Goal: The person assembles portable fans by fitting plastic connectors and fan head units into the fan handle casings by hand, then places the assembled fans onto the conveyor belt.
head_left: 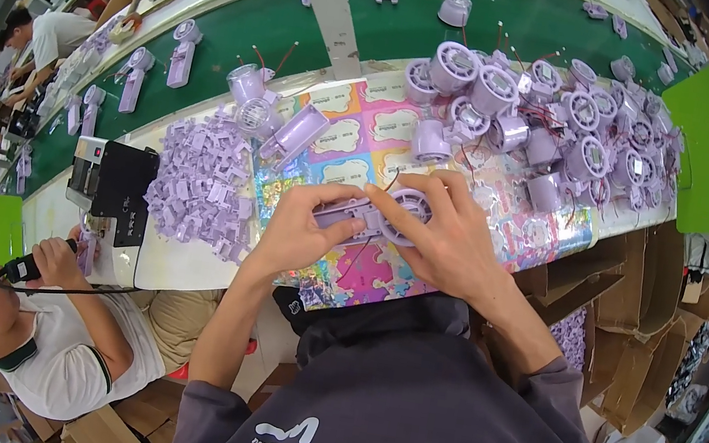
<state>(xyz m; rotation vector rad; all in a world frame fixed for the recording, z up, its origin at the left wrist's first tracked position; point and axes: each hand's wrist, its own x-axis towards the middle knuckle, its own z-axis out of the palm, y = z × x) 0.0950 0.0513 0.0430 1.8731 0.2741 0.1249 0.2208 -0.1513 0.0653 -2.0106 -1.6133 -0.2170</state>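
Note:
Both my hands are around a lilac plastic handheld-fan body [414, 201], which has a round, spoked head and a long handle. My left hand [299, 227] grips the handle end, its thumb pressed on the inside of the shell. At the round head my right hand [444, 226] is closed, fingers over the rim and thumb below. Thin dark wires stick out above and below the body. Beneath it lies a colourful printed sheet [339, 173]. Just beyond my left hand rests a lilac handle shell [296, 134], open side up, next to clear-looking round fan heads [257, 115].
Many lilac fan heads with wires [586, 157] are heaped at the right. Small lilac parts [199, 185] are piled at the left, beside a black machine [122, 196]. A green conveyor belt [226, 37] and metal post [326, 11] lie beyond. At left, a co-worker holds a power screwdriver [25, 268].

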